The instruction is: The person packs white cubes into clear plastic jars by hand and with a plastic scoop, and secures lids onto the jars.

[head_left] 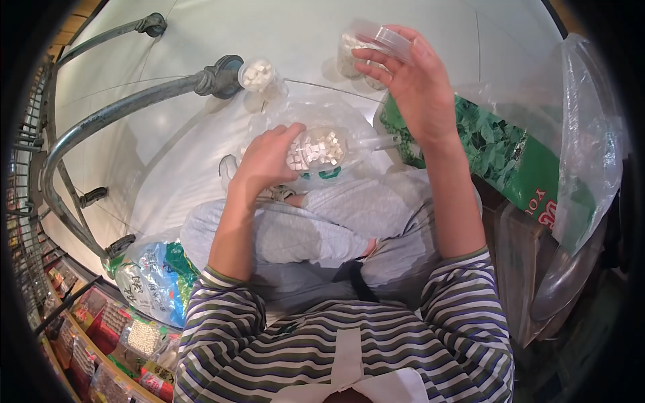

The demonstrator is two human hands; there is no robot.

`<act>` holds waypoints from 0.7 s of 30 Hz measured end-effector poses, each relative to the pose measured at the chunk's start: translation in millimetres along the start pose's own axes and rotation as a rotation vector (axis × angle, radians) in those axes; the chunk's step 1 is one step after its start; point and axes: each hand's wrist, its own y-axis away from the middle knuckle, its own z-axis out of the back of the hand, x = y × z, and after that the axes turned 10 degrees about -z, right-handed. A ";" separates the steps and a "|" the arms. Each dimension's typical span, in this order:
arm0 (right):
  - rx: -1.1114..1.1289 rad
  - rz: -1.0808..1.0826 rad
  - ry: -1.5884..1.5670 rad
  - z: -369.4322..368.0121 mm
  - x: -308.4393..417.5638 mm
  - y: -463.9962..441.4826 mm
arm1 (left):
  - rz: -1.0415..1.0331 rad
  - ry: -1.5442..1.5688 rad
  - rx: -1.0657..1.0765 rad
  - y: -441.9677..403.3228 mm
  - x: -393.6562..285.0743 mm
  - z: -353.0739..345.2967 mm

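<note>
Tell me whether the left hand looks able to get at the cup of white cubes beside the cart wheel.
Probably yes: the left hand is near the cup of white cubes, with nothing rigid apparent between them. The cart wheel crowds only one side.

A shop, by the look of it, probably one selling food: packed goods (107,319) crowd the shelving (101,352) at lower left, red and clear packs ranged along pale-edged tiers, among them a clear container of round white pieces (142,336). Dark wire mesh (30,144) runs up the left edge, and near it a worn metal tube frame (107,115), apparently a trolley, stands on casters (230,74). Large pale floor tiles (289,43) show thin, dark joints. A blue-and-green printed bag (158,279) bearing Chinese characters lies near the shelving; a clear tub of white cubes (259,75) stands on the floor beside one caster.
</note>
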 end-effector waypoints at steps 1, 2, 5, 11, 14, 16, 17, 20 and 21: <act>-0.003 -0.001 0.005 0.3 -0.2 0.8 | -0.072 0.070 -0.063 1.0 3.7 -1.3; -0.007 -0.001 0.011 0.6 -0.5 1.6 | -0.145 0.140 -0.127 1.6 6.9 -2.6; -0.002 -0.003 0.010 -0.4 0.5 0.7 | -0.148 0.296 -0.165 7.4 2.9 13.8; 0.015 -0.018 0.003 -2.5 -3.2 0.5 | -0.271 0.576 -0.279 18.7 2.3 37.3; 0.041 -0.018 -0.001 -0.9 -5.5 0.8 | -0.397 0.773 -0.425 26.4 3.3 37.1; 0.062 -0.015 0.015 0.2 -5.9 0.4 | -0.475 0.895 -0.536 16.9 10.2 26.6; 0.054 -0.018 0.021 -0.6 -6.3 1.5 | -0.555 1.020 -0.616 11.8 13.4 20.5; 0.069 -0.035 0.039 -3.4 -8.9 1.9 | -0.520 1.015 -0.677 4.0 4.0 18.0; 0.064 -0.036 0.050 -2.6 -8.6 0.1 | -0.525 0.961 -0.712 2.3 1.5 18.7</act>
